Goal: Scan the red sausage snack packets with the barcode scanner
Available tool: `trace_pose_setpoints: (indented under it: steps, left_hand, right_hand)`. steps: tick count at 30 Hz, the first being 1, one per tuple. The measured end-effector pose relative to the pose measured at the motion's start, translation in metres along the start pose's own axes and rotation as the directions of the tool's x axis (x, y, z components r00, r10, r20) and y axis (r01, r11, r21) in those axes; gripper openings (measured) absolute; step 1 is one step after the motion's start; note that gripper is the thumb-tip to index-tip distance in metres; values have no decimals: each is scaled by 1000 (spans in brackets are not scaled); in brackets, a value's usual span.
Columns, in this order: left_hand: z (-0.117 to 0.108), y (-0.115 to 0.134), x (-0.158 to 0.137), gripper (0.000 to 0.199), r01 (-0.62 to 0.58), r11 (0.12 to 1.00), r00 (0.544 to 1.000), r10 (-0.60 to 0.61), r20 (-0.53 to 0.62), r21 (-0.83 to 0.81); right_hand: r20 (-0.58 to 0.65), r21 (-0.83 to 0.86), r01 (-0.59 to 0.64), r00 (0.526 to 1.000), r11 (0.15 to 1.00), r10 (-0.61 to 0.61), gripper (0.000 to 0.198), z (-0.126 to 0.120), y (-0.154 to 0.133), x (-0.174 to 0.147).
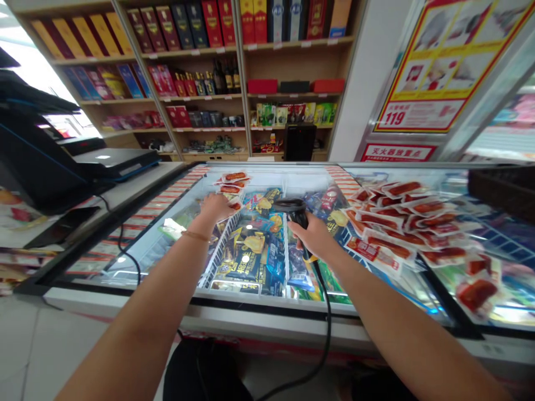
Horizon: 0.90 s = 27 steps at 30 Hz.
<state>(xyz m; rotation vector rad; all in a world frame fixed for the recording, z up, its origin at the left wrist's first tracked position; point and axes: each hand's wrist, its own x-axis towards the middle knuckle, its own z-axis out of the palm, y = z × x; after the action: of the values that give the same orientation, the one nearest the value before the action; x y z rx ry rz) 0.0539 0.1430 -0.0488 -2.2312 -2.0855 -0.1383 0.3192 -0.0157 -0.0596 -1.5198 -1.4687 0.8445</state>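
My right hand point(312, 234) is wrapped around the handle of a black barcode scanner point(291, 206), its head tilted over the freezer's glass top. A black cable point(325, 312) runs from the handle down past the freezer's front edge. Further left, my left hand point(216, 207) has its fingers closed on a clear-wrapped sausage pack point(235, 206); the fingertips are partly hidden. Just beyond it lie a few more sausage packs point(234, 177) on the glass. To the right of the scanner, a large loose pile of sausage packs point(393, 214) covers the glass.
Below the glass, the freezer point(267, 307) holds bagged frozen goods point(251, 253) in white wire baskets. A dark basket point(501, 189) sits at the right. At left stand a counter scale point(117, 159) and a loose cable point(121, 239). Stocked shelves point(192, 53) line the back.
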Motion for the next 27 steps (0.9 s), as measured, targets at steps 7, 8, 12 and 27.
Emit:
trace_pose_setpoints:
  steps: [7, 8, 12, 27]
  left_hand:
    - [3, 15, -23, 44, -15, 931, 1000, 13, -8, -365]
    - [6, 16, -23, 49, -10, 908, 1000, 9, -4, -419]
    - [14, 10, -24, 73, -41, 874, 996, 0, -84, -484]
    - [-2, -20, -30, 33, 5, 889, 974, 99, 204, -458]
  right_hand:
    - [5, 7, 42, 999, 999, -42, 20, 1, -6, -6]
    - [5, -6, 56, 998, 998, -56, 20, 1, -6, -7]
    - [17, -35, 75, 997, 997, -74, 20, 2, -6, -8]
    - [44, -121, 51, 998, 991, -46, 17, 5, -16, -18]
